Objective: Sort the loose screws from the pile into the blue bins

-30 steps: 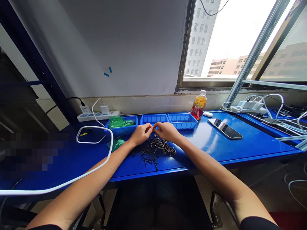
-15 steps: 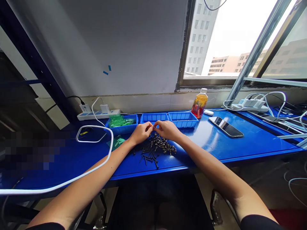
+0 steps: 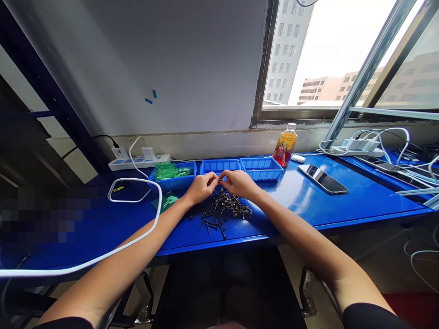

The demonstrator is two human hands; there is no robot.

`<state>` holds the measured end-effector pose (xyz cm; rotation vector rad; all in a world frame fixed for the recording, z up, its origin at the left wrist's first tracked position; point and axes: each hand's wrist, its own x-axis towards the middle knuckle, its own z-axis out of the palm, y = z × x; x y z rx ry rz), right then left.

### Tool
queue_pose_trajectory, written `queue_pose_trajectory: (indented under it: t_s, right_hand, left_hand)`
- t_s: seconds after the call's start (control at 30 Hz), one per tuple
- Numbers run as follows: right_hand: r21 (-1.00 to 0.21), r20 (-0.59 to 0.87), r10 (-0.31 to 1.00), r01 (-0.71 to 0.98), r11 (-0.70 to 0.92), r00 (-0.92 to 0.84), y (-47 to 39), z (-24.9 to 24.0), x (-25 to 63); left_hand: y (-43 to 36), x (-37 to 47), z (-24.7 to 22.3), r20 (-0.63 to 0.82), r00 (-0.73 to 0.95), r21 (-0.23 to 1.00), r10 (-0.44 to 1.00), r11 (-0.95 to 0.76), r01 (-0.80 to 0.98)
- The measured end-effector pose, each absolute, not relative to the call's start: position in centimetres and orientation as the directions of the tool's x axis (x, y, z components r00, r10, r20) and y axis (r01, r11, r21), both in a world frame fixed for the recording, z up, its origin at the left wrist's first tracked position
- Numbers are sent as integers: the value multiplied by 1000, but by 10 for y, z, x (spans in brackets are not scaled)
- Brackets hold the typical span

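Observation:
Over the back of a heap of dark screws (image 3: 228, 204), my left hand (image 3: 202, 188) and my right hand (image 3: 237, 183) meet with fingertips pinched close together. Something small and dark shows between the fingertips; it is too small to name for certain. Several loose screws lie at the heap's front edge. Just behind my hands stand a middle blue bin (image 3: 219, 167) and a right blue bin (image 3: 261, 170). The left blue bin (image 3: 174, 182) holds green plastic bags (image 3: 166, 171). A small green bag (image 3: 168, 200) with pale green pieces lies left of my left hand.
A drink bottle (image 3: 285, 145), a white case (image 3: 297, 158) and a phone (image 3: 323, 179) sit on the blue table (image 3: 360, 201) to the right. White power strips (image 3: 139, 161) run along the wall. A thick white cable (image 3: 103, 260) loops across my left forearm.
The view has shifted slightly. Both hands keep their pinch at the same place over the screws, with only tiny finger movement.

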<state>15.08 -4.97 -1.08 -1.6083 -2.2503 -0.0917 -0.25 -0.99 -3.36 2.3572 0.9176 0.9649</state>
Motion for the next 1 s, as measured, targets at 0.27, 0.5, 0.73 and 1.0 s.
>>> queue_pose_trajectory:
  t_s: [0.27,0.5,0.73,1.0]
  right_hand:
    - [-152,336,898,925,349,-284,-49,-13,152]
    - [-147,312,908,930,338,-281,-49,-11,151]
    - [-157,314,906,925,346,-286,-49,-11,152]
    - [-153,315,905,926,344,-285,-48,-11,152]
  left_hand:
    - [-10,-2,-33,449,539,597,712,-688,412]
    - [-10,-2,-34,450,541,597,710,-690,410]
    - [-9,-2,-34,464,545,583,698,-704,406]
    - [-9,-2,-35,467,545,579,696,-707,406]
